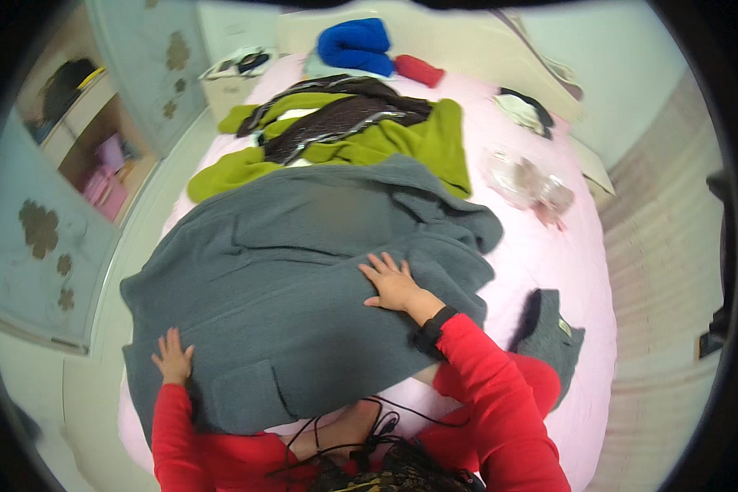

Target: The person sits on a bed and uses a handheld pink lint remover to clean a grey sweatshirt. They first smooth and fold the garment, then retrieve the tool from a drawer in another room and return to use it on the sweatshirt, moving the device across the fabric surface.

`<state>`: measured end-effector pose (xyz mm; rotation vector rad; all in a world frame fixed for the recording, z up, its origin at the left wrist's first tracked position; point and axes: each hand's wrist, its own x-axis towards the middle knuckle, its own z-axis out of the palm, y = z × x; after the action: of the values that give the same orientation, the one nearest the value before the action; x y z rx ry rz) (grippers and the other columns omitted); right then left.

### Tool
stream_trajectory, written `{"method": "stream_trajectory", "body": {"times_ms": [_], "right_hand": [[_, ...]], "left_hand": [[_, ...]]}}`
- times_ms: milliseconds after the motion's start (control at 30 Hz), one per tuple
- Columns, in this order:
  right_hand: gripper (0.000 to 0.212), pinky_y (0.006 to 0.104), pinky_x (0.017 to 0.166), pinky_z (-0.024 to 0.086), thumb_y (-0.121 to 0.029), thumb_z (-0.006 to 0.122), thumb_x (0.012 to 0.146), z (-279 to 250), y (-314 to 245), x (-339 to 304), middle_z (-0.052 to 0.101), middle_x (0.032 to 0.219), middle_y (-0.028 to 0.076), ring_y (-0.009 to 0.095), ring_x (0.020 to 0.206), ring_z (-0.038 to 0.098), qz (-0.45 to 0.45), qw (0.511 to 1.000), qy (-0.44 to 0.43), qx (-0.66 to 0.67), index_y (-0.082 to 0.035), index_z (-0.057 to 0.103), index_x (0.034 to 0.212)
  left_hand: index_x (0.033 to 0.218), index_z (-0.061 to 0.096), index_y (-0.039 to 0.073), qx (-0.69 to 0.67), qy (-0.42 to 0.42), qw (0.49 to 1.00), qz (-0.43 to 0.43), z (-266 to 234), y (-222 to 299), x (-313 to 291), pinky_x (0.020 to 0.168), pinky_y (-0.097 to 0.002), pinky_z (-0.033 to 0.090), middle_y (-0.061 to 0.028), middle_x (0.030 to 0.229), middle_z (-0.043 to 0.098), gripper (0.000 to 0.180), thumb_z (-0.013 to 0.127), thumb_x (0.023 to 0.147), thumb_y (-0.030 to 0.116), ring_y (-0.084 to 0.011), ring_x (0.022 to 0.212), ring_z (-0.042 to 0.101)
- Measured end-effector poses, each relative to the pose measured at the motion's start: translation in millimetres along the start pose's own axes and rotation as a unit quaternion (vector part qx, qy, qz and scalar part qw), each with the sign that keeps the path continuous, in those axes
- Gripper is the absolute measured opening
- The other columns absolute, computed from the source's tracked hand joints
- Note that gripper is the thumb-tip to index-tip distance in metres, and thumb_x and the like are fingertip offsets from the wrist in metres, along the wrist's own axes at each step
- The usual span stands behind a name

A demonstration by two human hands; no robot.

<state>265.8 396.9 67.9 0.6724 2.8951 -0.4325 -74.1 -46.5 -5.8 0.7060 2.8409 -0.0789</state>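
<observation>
A large grey coat (303, 287) lies spread across the bed in front of me, with a patch pocket (242, 396) near its lower edge. My left hand (173, 358) rests flat on the coat's left lower part, fingers spread. Farther right, my right hand (392, 283) presses on the coat with its fingers apart, close to the folded right side. Neither hand grips anything. Just beyond the coat, a green garment (422, 135) and a dark brown shiny garment (336, 123) lie partly on top of each other.
Pink bedding (549, 254) runs under everything. A grey knitted piece (553, 340) lies at my right, a clear plastic bag (529, 184) farther up. By the headboard are a rolled blue cloth (354, 45) and a red bundle (419, 70). Black cords (377, 422) lie across my lap.
</observation>
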Motion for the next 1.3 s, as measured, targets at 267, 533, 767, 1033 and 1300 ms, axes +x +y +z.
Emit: {"method": "stream_trajectory", "body": {"times_ms": [267, 533, 767, 1033, 1300], "right_hand": [[0.051, 0.0453, 0.086, 0.046, -0.014, 0.076, 0.067, -70, 87, -73, 0.057, 0.114, 0.013, 0.032, 0.11, 0.054, 0.186, 0.943, 0.271, -0.05, -0.007, 0.056, 0.113], [0.036, 0.0438, 0.082, 0.047, -0.01, 0.071, 0.069, -52, 126, -110, 0.056, 0.112, 0.02, 0.036, 0.106, 0.055, 0.16, 0.93, 0.325, -0.06, -0.003, 0.052, 0.099], [0.048, 0.0426, 0.071, 0.05, -0.014, 0.079, 0.057, -38, 131, -99, 0.056, 0.085, 0.009, 0.03, 0.089, 0.061, 0.127, 0.958, 0.251, -0.049, -0.009, 0.052, 0.097], [0.007, 0.0369, 0.062, 0.05, -0.016, 0.051, 0.084, -25, 176, -132, 0.059, 0.082, 0.006, 0.024, 0.082, 0.064, 0.21, 0.935, 0.208, -0.196, -0.013, 0.054, 0.09], [0.029, 0.0386, 0.082, 0.054, -0.012, 0.066, 0.079, -83, 121, -102, 0.065, 0.115, 0.015, 0.029, 0.107, 0.064, 0.254, 0.917, -0.249, -0.178, -0.006, 0.061, 0.107]], "left_hand": [[0.15, 0.023, 0.019, -0.091, 0.024, 0.985, 0.147, -13, 115, -16, 0.105, -0.0718, 0.017, -0.0092, 0.158, 0.012, 0.073, 0.061, 0.088, 0.025, -0.0306, 0.146, 0.014], [0.15, 0.025, 0.024, -0.05, -0.077, 0.945, 0.316, -30, 195, -65, 0.105, -0.0727, 0.012, -0.0069, 0.159, 0.01, 0.069, 0.057, 0.091, 0.037, -0.0345, 0.146, 0.006], [0.153, 0.007, 0.027, -0.057, -0.145, 0.988, 0.002, -11, 87, -34, 0.106, -0.072, 0.012, -0.0033, 0.16, 0.0, 0.076, 0.05, 0.094, 0.046, -0.035, 0.146, 0.004], [0.152, -0.008, 0.019, -0.031, -0.147, 0.976, -0.161, 38, 0, -7, 0.114, -0.0585, 0.01, -0.0119, 0.159, -0.007, 0.081, 0.042, 0.096, 0.05, -0.0373, 0.145, 0.008], [0.15, 0.022, 0.021, -0.132, 0.03, 0.991, 0.008, -7, 82, -31, 0.104, -0.0649, 0.028, -0.0135, 0.157, 0.011, 0.072, 0.06, 0.089, 0.031, -0.0407, 0.138, 0.02]]}}
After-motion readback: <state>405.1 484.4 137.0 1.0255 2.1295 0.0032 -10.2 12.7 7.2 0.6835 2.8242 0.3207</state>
